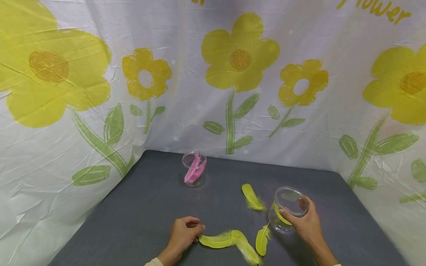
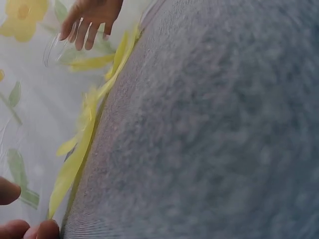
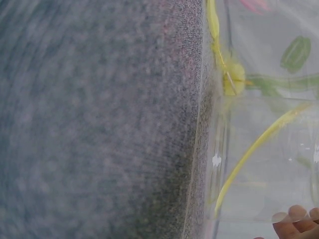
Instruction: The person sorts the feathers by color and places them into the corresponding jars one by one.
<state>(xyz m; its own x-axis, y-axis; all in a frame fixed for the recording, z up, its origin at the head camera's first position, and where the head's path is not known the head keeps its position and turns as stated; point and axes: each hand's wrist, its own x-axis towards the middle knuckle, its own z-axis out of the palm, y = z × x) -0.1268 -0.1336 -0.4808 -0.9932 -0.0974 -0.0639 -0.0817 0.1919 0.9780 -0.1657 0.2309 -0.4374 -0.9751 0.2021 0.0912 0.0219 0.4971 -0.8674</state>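
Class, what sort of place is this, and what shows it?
Probably a staged, curtained-off workspace: flower-printed cloth hangs behind and beside a dark grey table where yellow feathers lie.

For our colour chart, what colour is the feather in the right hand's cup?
The feather is yellow; the right wrist view shows it best.

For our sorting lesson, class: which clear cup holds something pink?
The far cup, untouched, with pink feathers inside; the near cup, gripped by the right hand, holds a yellow feather.
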